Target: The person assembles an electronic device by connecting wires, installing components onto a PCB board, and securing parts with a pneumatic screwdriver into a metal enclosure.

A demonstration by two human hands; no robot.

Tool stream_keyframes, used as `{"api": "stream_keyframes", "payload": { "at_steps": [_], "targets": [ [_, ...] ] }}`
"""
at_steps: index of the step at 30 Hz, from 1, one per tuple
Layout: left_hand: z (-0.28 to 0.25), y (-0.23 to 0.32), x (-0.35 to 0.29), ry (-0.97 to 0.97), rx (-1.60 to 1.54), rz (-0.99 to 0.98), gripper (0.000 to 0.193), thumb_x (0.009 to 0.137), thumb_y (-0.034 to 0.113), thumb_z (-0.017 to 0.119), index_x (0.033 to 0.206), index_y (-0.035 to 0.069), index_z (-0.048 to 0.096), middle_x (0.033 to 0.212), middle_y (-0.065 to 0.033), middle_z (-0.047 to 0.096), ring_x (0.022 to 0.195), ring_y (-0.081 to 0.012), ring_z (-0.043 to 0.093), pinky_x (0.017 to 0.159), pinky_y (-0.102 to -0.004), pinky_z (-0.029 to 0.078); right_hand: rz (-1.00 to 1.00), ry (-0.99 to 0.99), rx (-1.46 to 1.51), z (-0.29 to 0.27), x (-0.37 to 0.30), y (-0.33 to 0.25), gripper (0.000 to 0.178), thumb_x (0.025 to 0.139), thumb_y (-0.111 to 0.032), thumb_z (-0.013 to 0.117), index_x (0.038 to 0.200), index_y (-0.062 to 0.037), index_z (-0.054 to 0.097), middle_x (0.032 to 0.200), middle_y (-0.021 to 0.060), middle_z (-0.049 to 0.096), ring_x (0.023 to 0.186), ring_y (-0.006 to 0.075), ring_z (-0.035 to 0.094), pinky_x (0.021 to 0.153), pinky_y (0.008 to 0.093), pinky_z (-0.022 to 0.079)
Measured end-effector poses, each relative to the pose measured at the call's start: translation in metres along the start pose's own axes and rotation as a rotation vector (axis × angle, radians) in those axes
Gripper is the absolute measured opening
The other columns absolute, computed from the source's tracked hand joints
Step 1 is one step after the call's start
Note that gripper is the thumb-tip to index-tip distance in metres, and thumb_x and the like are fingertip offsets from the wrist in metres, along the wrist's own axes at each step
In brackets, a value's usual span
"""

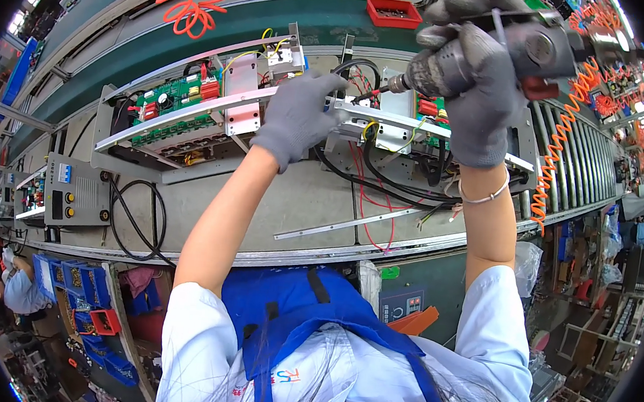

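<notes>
My right hand point(488, 93), in a grey glove, is wrapped round a dark power screwdriver point(444, 70). Its bit points left and down at the rail joint between two open electronic units. My left hand point(298, 118), also gloved, grips the silver metal rail point(246, 103) near that joint, fingers toward the bit. Whether a screw sits at the tip is too small to tell. The left unit holds green circuit boards point(163, 103) with red parts and a white bracket point(243, 91). Another white bracket point(396, 112) stands in the right unit, partly behind the screwdriver.
Black cables point(373, 181) and thin red wires lie in front of the units, beside a loose metal strip point(327, 230). A grey control panel point(78, 191) stands left. An orange coiled hose point(552, 152) hangs right, near rollers point(583, 151). A red bin point(393, 13) sits behind.
</notes>
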State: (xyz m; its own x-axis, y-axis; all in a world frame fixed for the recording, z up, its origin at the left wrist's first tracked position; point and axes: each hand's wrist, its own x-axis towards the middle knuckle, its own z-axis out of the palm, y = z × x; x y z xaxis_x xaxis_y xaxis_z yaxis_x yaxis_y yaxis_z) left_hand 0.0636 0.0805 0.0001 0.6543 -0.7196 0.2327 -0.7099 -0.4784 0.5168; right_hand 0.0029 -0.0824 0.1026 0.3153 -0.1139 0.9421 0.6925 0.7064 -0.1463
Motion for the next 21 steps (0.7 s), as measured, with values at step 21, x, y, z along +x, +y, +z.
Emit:
{"api": "stream_keyframes", "payload": {
  "at_steps": [21],
  "targets": [
    [0.04,0.023,-0.061,-0.106,-2.288,-0.453,0.026,0.097,0.028,0.053,0.108,0.004,0.056,0.086,-0.005,0.062,0.07,-0.0102,0.06,0.051,-0.0181,0.048,0.055,0.494,-0.749,0.069,-0.025,-0.044,0.054,0.077,-0.01,0.051,0.129,-0.0036,0.042,0.102,0.0155,0.062,0.083,0.0239,0.062,0.066,0.0352,0.054]
  ]
}}
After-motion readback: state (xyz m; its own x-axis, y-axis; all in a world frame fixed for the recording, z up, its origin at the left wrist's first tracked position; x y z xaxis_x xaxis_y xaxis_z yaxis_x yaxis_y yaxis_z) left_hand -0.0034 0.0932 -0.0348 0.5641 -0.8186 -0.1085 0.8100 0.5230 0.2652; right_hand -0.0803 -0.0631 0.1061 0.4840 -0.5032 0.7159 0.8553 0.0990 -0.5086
